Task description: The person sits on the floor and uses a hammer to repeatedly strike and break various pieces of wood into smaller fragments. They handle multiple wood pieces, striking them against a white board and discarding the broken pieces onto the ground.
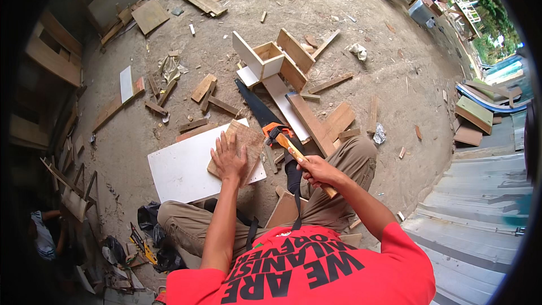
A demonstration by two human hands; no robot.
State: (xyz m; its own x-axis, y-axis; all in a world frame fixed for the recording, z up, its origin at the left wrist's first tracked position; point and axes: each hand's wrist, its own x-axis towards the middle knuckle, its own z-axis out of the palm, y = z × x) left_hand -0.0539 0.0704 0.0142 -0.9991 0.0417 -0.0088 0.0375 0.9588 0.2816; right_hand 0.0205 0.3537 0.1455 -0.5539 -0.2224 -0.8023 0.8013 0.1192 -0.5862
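Note:
My left hand (230,159) lies flat with fingers spread on a rough brown wooden board (254,140). That board rests on a white panel (176,170) on the ground in front of my crossed legs. My right hand (316,170) is wrapped round the wooden handle of a hammer (291,148), whose dark head points up and to the left. Just beyond the hammer head lies a handsaw (255,101) with a black blade and an orange handle, partly covered by the hammer.
A box-like assembly of boards (264,63) stands ahead, beside a long white strip (283,101) and brown planks (309,121). Several wood offcuts (203,87) litter the dirt. Corrugated metal sheets (474,203) lie at right. Black plastic bags (169,257) sit at lower left, near another person (45,234).

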